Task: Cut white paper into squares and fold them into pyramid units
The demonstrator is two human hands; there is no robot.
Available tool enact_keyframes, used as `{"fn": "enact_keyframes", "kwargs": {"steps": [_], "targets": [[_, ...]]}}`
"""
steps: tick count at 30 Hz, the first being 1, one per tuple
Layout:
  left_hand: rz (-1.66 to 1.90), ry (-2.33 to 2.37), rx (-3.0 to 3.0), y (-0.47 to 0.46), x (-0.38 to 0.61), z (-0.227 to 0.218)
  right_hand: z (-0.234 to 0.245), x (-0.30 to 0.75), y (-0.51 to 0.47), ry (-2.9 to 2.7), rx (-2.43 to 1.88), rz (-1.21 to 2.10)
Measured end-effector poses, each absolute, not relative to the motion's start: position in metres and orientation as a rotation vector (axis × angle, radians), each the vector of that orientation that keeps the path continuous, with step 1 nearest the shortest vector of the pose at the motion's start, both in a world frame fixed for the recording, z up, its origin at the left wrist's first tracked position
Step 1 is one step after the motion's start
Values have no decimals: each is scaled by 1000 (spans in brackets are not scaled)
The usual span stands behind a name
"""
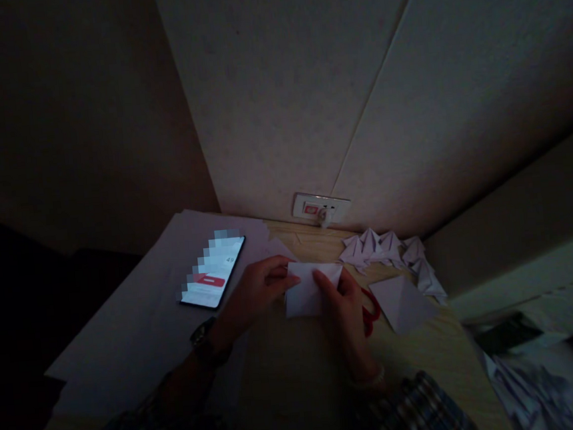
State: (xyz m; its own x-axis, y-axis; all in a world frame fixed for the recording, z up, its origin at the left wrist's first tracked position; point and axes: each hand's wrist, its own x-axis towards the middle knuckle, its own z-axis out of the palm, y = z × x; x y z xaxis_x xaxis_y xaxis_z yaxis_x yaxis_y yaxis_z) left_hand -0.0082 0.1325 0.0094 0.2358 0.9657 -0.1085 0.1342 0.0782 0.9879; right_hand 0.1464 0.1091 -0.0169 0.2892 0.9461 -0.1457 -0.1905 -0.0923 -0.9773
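A small folded piece of white paper (306, 293) is held between both hands over the wooden table. My left hand (263, 287) pinches its upper left edge with thumb and fingers. On the other side, my right hand (341, 297) grips the right edge, its thumb lying on the front face. Red-handled scissors (370, 311) lie just right of my right hand, mostly hidden by it. Beside them rests a flat square of white paper (404, 304) with a crease. Several folded paper pieces (382, 250) stand in a row behind, near the wall.
A lit phone (214, 271) lies on a stack of white sheets (126, 336) at the left. A wall socket (320, 207) with a plug sits just above the table's back edge. More folded papers (527, 388) lie lower down, past the right edge of the wooden table (292, 388).
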Motion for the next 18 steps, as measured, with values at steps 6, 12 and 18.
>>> {"fn": "enact_keyframes", "kwargs": {"steps": [6,12,18], "targets": [[844,1114,1350,131,-7,8,-14,147,109,-758,-1316,1069],[795,1046,1330,131,-6,8,-17,147,109,-742,-1284,1085],[796,1063,1317,131,-5,8,-15,146,108,-775,-1278,1064]]}}
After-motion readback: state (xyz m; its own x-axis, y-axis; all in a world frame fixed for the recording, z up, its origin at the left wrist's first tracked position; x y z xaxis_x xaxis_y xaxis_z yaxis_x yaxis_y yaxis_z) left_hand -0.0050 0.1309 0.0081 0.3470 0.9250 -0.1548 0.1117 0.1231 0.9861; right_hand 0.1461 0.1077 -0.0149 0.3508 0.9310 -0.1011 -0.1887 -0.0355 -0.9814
